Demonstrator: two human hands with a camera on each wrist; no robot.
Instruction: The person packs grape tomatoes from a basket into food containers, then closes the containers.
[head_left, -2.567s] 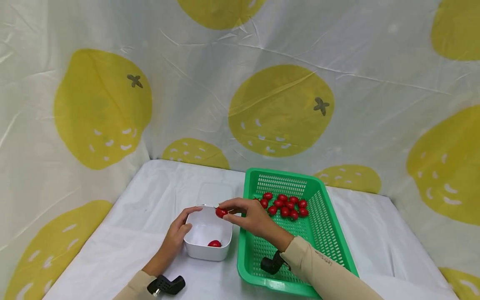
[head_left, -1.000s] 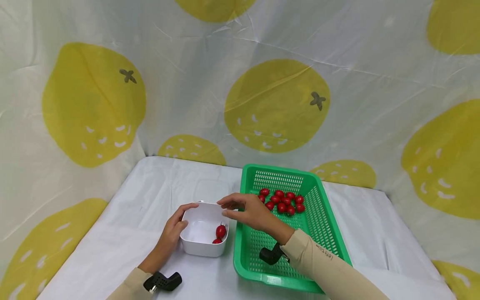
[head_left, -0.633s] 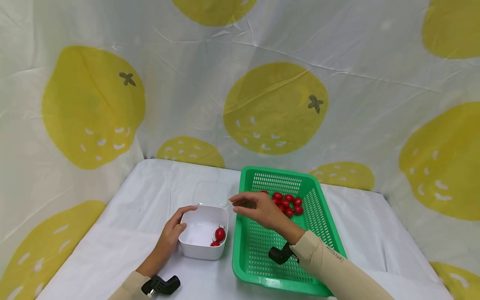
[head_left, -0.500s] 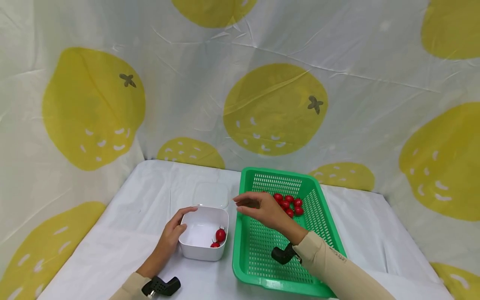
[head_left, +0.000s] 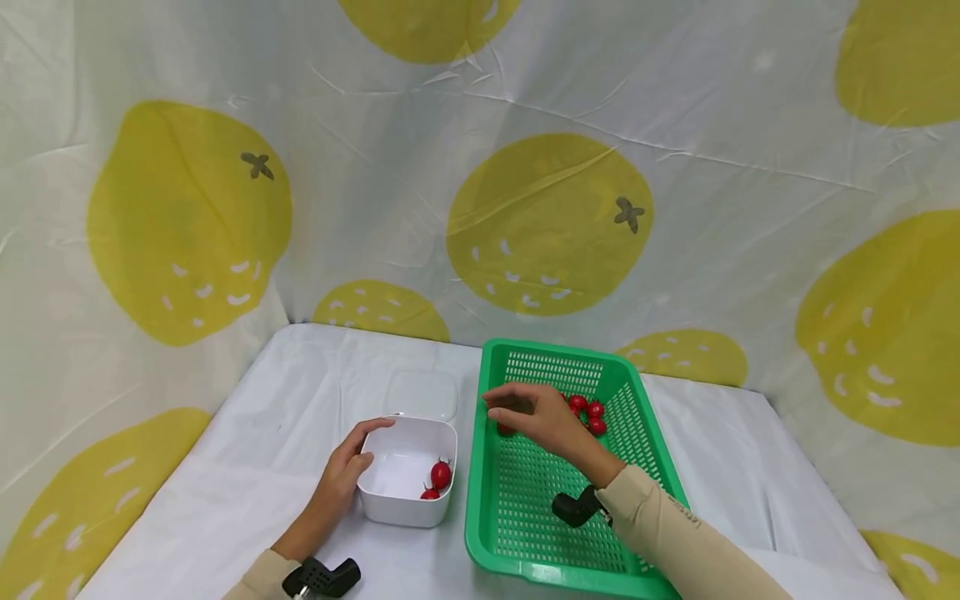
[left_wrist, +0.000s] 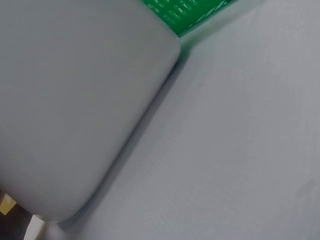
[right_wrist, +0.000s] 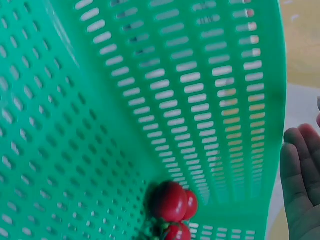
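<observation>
My left hand (head_left: 339, 475) grips the left side of a white square container (head_left: 405, 511), with its fingers at the far rim and its thumb at the near-left edge. Inside, one cherry tomato (head_left: 440, 475) lies against the right wall, and a second cherry tomato (head_left: 430, 493) is partly hidden by the front rim. The container's outer wall (left_wrist: 80, 100) fills much of the left wrist view. Above the green basket's left side hovers my right hand (head_left: 551, 423), fingers loosely bent and holding nothing. Beyond it lie several cherry tomatoes (head_left: 596, 409), partly covered by the hand.
The slotted green basket (head_left: 474, 517) stands right beside the container. A clear flat lid (head_left: 422, 393) lies behind the container. White cloth (head_left: 315, 375) covers the table, and a lemon-print curtain (head_left: 375, 183) hangs behind and at both sides.
My right hand pinched a tomato over the container, let it drop in beside the other, then moved right over the basket. My left hand keeps its hold on the container.
</observation>
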